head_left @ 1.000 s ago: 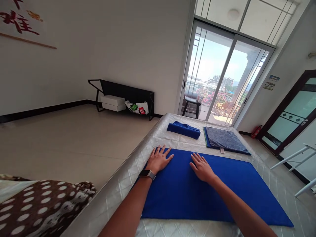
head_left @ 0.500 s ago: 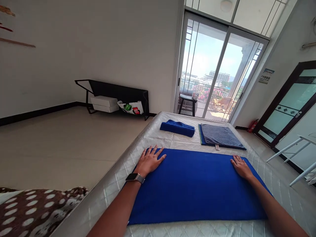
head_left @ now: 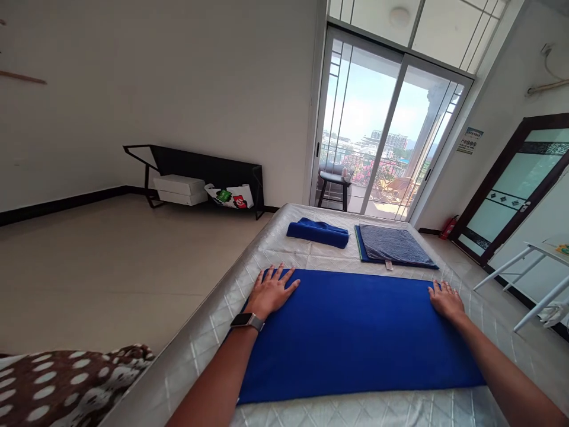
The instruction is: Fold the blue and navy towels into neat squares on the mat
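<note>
A blue towel (head_left: 355, 332) lies spread flat on the white quilted mattress (head_left: 275, 252). On its far left corner rests my left hand (head_left: 269, 292), palm down with fingers spread; a watch is on that wrist. My right hand (head_left: 447, 301) lies at the far right corner, fingers stretched out and slightly apart, touching the cloth's edge. Neither hand grasps anything. Beyond the towel are a rolled or folded blue towel (head_left: 317, 232) and, to its right, a grey cloth (head_left: 397, 244) lying flat on a blue one, with a small white label at its near edge.
A brown spotted blanket (head_left: 66, 385) is at the lower left. By the wall stands a black rack (head_left: 204, 163) with white boxes (head_left: 180, 188) and a printed bag (head_left: 230, 197). A white table (head_left: 544, 252) stands at the right, near a dark-framed door (head_left: 511, 190).
My right hand has shifted outward to the right along the towel's far edge, to its corner. My left hand stays on the far left corner. The view has turned slightly.
</note>
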The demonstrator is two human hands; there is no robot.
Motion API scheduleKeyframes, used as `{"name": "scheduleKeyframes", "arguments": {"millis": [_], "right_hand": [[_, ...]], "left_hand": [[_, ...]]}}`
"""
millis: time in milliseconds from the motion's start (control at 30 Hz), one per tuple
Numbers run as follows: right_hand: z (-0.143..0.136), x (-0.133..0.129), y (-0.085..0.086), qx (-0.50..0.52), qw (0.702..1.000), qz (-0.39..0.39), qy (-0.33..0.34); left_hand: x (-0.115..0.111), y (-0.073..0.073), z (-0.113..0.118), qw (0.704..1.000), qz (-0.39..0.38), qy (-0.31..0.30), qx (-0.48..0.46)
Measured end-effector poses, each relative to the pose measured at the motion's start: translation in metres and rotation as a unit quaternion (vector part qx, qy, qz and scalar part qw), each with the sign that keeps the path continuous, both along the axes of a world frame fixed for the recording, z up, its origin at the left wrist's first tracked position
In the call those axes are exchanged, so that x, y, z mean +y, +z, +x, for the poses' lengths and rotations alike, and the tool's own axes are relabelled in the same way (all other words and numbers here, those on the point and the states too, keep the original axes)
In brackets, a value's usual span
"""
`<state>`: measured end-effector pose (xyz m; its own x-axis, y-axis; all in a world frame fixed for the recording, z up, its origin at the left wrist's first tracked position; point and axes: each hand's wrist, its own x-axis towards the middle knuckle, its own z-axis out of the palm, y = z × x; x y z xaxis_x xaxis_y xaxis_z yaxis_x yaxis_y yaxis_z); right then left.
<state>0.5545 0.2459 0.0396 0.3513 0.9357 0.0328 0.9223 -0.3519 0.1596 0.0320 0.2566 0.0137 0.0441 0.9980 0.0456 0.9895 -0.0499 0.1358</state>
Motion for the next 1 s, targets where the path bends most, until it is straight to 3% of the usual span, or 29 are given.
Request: {"name": "scheduleKeyframes", "arguments": {"millis": [133,200,333,400,467,600,867,1000], "right_hand": [[-0.062,-0.004,0.006,-0.019,0.997,0.042,0.059],[-0.110,-0.010,0.007,0.033,0.992,0.010,0.117],[-0.199,-0.032,0.006,0.136,0.952,-0.026,0.271],[-0.223,-0.043,0.004,0.165,0.937,-0.055,0.304],[-0.228,-0.049,0.002,0.175,0.933,-0.077,0.306],[-0.187,-0.050,-0.004,0.159,0.952,-0.072,0.253],[-0.017,-0.045,-0.010,0.105,0.994,-0.021,0.034],[0.040,-0.046,-0.019,0.109,0.994,0.012,-0.026]], "left_hand": [[-0.001,0.002,0.002,1.000,0.007,-0.003,-0.010],[-0.002,0.003,0.004,1.000,0.011,0.001,-0.015],[-0.004,0.006,0.005,1.000,0.004,0.003,-0.010],[-0.004,0.005,0.004,1.000,-0.001,0.002,-0.001],[-0.003,0.004,0.003,1.000,-0.001,-0.001,0.005],[-0.001,0.000,0.001,1.000,0.001,-0.006,0.001],[-0.001,0.005,0.002,1.000,-0.014,0.000,0.019],[-0.002,0.007,0.002,0.999,-0.027,0.001,0.042]]}}
